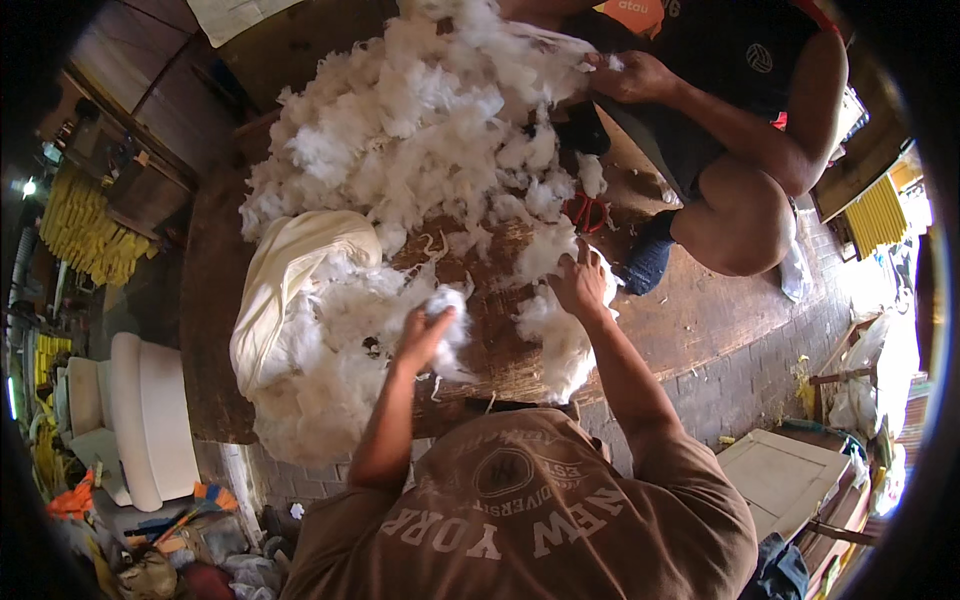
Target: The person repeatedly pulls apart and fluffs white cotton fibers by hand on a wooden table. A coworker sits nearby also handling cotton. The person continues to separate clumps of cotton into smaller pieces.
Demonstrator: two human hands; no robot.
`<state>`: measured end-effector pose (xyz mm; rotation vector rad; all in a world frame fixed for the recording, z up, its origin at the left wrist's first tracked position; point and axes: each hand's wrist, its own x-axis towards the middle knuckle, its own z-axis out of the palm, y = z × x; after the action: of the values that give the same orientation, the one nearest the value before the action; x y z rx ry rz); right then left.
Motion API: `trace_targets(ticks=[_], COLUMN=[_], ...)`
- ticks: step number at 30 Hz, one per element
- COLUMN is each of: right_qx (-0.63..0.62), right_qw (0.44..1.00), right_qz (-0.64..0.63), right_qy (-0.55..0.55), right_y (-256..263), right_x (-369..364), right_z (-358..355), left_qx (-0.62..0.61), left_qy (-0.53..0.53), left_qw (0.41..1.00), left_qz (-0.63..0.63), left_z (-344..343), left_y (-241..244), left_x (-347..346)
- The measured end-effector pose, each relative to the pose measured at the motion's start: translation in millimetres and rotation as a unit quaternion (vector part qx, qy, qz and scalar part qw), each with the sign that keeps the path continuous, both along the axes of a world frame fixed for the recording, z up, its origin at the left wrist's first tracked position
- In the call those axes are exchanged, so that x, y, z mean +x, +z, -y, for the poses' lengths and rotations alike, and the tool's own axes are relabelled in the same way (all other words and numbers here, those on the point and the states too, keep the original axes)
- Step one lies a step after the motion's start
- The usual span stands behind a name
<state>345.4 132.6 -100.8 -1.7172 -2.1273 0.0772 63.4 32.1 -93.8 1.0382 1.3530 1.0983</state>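
Note:
My left hand [426,336] holds a tuft of white fibre stuffing [448,304] between thumb and fingers, a little blurred. My right hand [583,283] rests with fingers spread on a smaller clump of stuffing [551,330] at the right; whether it grips any is unclear. Left of my left hand lies a loose mass of stuffing [337,315], partly inside a cream fabric cover [262,300]. A large heap of stuffing [420,120] covers the far part of the wooden table [495,337]. Red-handled scissors [586,213] lie beyond my right hand.
Another person sits on the table at the upper right, a hand [634,76] at some white material and a foot in a dark sock [649,255] near my right hand. A cream upholstered chair [154,420] stands at left. A pale panel [784,480] is at lower right.

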Motion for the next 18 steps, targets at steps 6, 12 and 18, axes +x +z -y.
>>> trace_targets(ticks=[6, 12, 18], right_qx=[-0.191, -0.220, -0.285], right_qw=[0.981, 0.813, 0.670], right_qz=[-0.033, -0.538, -0.679], right_qy=[-0.031, 0.022, 0.091], right_y=[-37.0, 14.9, 19.8], right_x=[-3.1, -15.8, -36.4], right_z=[-31.3, 12.4, 19.7], left_qx=[0.026, 0.012, 0.135], left_qy=[-0.075, 0.003, -0.095], left_qw=[0.995, 0.995, 0.982], left_qz=[-0.065, 0.099, 0.092], left_z=[-10.2, -24.2, -35.4], left_y=[-55.1, -18.2, 18.1], left_x=[66.6, 81.8, 73.8])
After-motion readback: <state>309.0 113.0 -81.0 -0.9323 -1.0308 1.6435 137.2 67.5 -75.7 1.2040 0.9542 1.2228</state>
